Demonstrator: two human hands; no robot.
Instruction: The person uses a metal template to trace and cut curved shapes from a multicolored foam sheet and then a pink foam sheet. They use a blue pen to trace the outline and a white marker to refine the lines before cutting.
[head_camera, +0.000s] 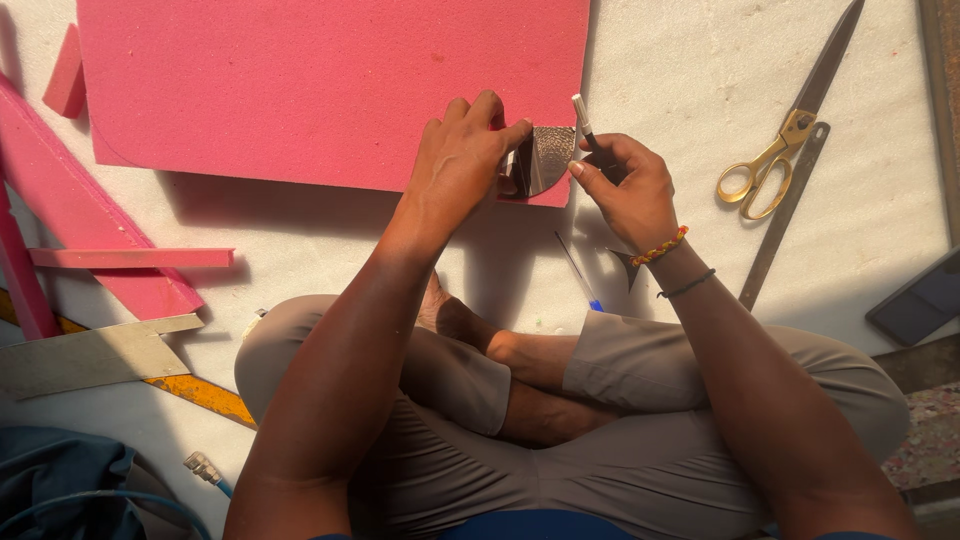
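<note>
While the person sits cross-legged on the white floor, both hands meet at the lower right corner of the pink foam sheet (330, 90).

Left hand (462, 160): fingers pressed down flat on a dark curved template (545, 158), pinning it to the foam — closed onto it from above.
Right hand (625, 190): wrapped around a pen (583, 120), tip end rising past the fingers, just right of the template.
Key relation: the template lies between the two hands, touching the left fingertips; the pen stands at its right edge, so the right hand is the nearer one to that edge.
Template axis: its straight side runs roughly up and down, its curve bulging right.
Hidden: the template's left part sits under the left fingers; the pen's lower end is buried in the right palm — whether it touches foam I cannot tell.
Nearby: gold scissors (770, 170) and a metal ruler (785, 215) lie well apart to the right.
</note>
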